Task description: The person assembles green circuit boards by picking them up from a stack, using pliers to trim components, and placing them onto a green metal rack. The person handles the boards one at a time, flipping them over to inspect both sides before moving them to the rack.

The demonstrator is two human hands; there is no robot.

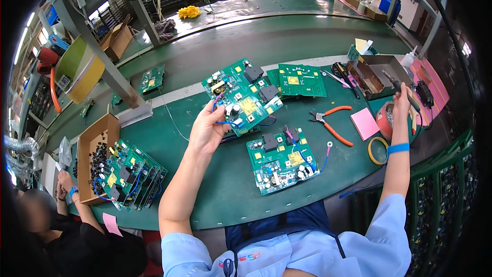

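Left hand (209, 127): forearm angled forward, thumb uppermost, fingers pinching near-left edge of held board (245, 95) — green, tilted, extending right and beyond fingertips. Right hand (402, 103): arm stretched far out to right — fingers closed narrowly round pen-shaped tool (393, 81), tip pointing away, leftward. Pliers (321, 118) left of right fingers; second board (277, 164) right of left fingers, nearer body.
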